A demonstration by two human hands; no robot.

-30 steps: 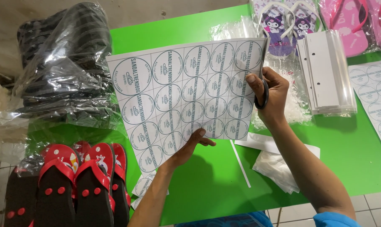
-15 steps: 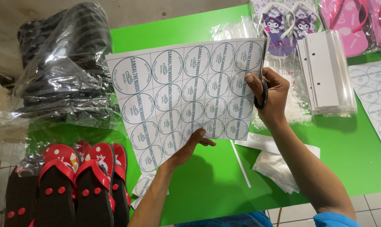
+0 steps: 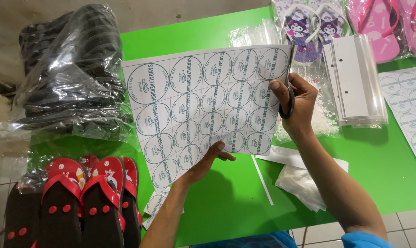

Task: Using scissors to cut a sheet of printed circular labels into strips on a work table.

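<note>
Green tabletop [image 3: 226,202] lies under a thin, floppy sheet of round labels [image 3: 203,108], probably easily creased, best pinched at its edges. Left hand [image 3: 208,158] pinches its lower edge; right hand [image 3: 297,98] grips black scissors [image 3: 288,98] at its right edge. Beyond: white card strips [image 3: 355,82], bagged black sandals [image 3: 70,78], red sandals [image 3: 93,193].

Right hand [image 3: 296,103] scissors [image 3: 288,92] at sticker sheet [image 3: 203,105] edge (left hand [image 3: 207,160] supports).
</note>
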